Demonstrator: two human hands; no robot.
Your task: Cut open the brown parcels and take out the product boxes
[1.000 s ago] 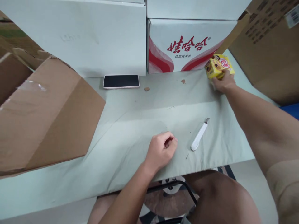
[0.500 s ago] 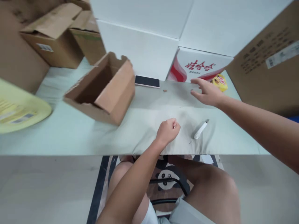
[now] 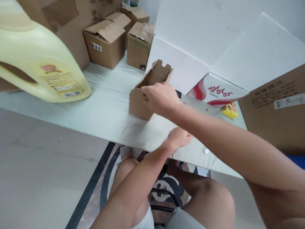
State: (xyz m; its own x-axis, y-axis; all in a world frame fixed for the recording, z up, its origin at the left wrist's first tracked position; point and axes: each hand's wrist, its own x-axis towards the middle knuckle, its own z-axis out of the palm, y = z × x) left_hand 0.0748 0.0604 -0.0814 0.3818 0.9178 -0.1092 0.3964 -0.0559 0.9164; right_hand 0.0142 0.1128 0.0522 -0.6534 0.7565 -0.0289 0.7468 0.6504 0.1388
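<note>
My right hand (image 3: 160, 97) reaches across to the left, over the near right edge of an open cardboard box (image 3: 138, 103). Its fingers are curled; whether they grip the box's edge or something small is hidden. Below it, my left hand (image 3: 179, 136) is closed in a fist close to the table's front edge, what it holds hidden. My right forearm passes above it. Part of a white-handled cutter knife (image 3: 206, 150) shows beyond the forearm. Behind the right hand, the end of a dark phone (image 3: 178, 94) lies by the white boxes.
A large pale-yellow jug (image 3: 50, 63) stands at left, with brown cartons (image 3: 105, 44) behind. White boxes (image 3: 181, 60) and a red-and-white carton (image 3: 220, 90) line the back. A small yellow pack (image 3: 230, 110) sits before a big carton (image 3: 274, 114). Small brown scraps (image 3: 206, 109) lie on the table.
My right hand has swung left from near the yellow pack to the open box, and its fingers have curled. My left fist stays near the table's edge. The view has turned left.
</note>
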